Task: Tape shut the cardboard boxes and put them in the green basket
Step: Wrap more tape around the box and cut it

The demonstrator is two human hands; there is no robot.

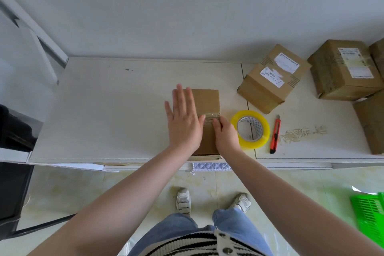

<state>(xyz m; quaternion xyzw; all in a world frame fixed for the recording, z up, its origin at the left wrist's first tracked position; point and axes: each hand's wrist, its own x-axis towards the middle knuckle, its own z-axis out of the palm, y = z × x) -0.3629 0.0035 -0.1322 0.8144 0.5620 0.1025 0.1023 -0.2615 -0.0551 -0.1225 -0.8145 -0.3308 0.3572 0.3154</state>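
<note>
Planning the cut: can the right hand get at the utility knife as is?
Probably yes: the utility knife lies bare on the table just past the tape roll, which the right hand would clear.

You see five cardboard boxes on bench (pixel 124 110): plain box (pixel 205 102) under your hands, labelled box (pixel 272 78), second labelled box (pixel 345 68), corner box (pixel 378 54) partly cut off, edge box (pixel 372 122) partly cut off. One tape roll (pixel 250 130). One box cutter (pixel 275 137). One green basket (pixel 372 214). Two hands: left hand (pixel 184 122), right hand (pixel 225 133).
</note>
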